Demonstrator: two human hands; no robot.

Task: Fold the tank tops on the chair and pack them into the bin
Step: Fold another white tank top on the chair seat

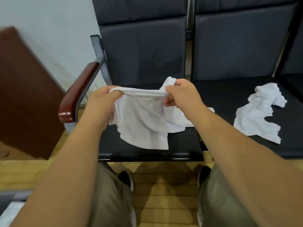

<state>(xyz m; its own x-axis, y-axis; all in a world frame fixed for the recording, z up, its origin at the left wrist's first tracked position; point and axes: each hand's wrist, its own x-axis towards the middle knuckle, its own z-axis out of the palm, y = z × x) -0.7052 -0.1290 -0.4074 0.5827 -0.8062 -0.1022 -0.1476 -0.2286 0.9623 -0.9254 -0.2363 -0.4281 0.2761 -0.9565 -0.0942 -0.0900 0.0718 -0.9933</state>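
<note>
Tank top (142, 122) looks limp and light, best held by its stretched edge, where left hand (101, 102) at 9 o'clock and right hand (182, 94) at 3 o'clock pinch it.

A thin white fabric tank top (144, 122) hangs stretched by its upper edge, trailing onto the black padded chair seat (182, 145); a second white tank top (257, 115) lies crumpled rightward.

Brown cabinet (24, 95) against white wall (49, 22), wooden floor (164, 202).
</note>
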